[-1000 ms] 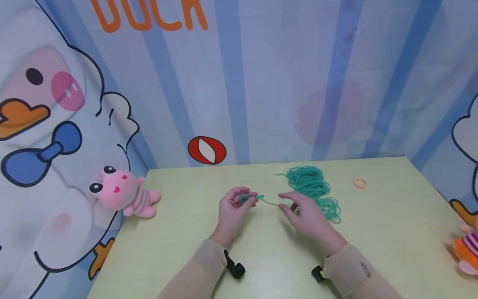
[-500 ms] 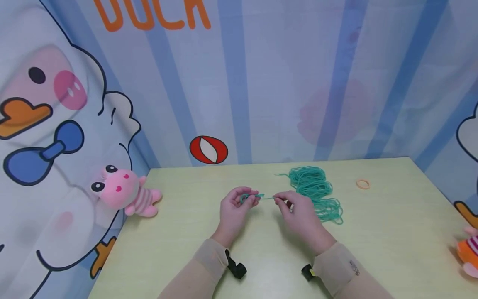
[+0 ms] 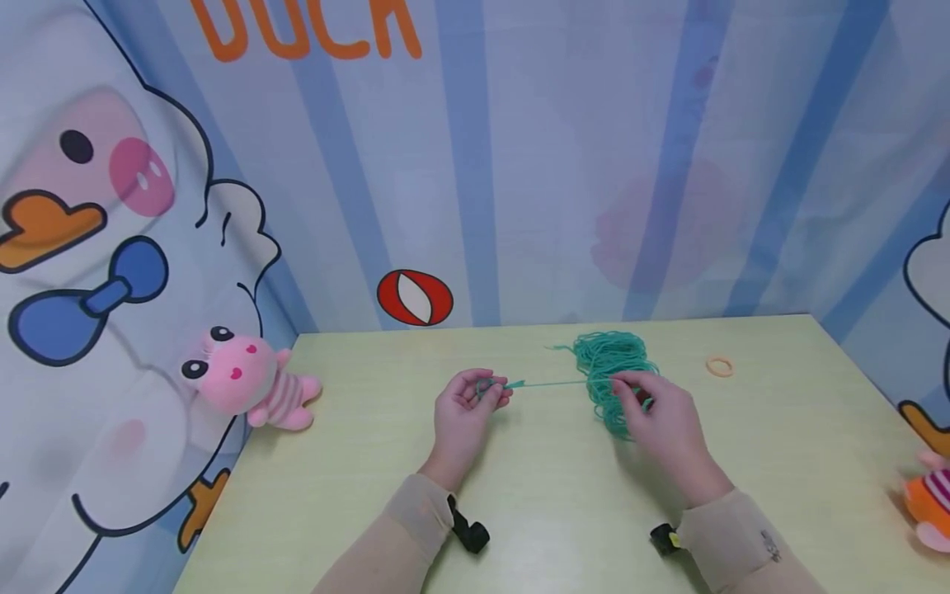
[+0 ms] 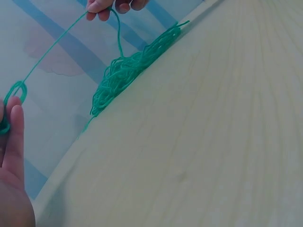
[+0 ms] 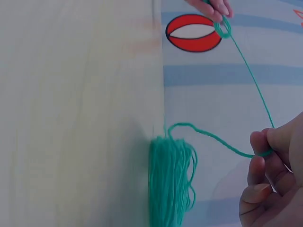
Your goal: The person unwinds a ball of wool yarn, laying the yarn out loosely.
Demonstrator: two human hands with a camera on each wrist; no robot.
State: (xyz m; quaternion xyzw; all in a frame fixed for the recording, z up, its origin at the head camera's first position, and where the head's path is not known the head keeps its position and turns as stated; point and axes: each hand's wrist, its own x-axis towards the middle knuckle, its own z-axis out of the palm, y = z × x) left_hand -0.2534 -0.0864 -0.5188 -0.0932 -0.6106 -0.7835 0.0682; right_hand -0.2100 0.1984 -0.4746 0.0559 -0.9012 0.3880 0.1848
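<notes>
My left hand point(image 3: 463, 417) pinches a small looped coil of green yarn point(image 5: 222, 27), whose loops stick out past the fingertips in both wrist views. From that coil one strand point(image 3: 557, 384) runs straight and taut to my right hand point(image 3: 664, 421), which pinches it between thumb and forefinger. Beyond the right fingers the strand hangs slack and curves down to a loose green yarn bundle point(image 4: 137, 71) on the table. In the head view the right hand covers part of this bundle.
The pale wooden table point(image 3: 356, 495) ends at a patterned curtain point(image 3: 534, 165). Right of the bundle lies a thin orange ring point(image 3: 719, 366). A pink plush toy point(image 3: 248, 379) sits at the left edge, and an orange striped plush point(image 3: 931, 499) at the far right.
My right hand first closed in toward the left hand and pinched the strand, then moved right, drawing it out longer and straight. The left hand has stayed almost in place.
</notes>
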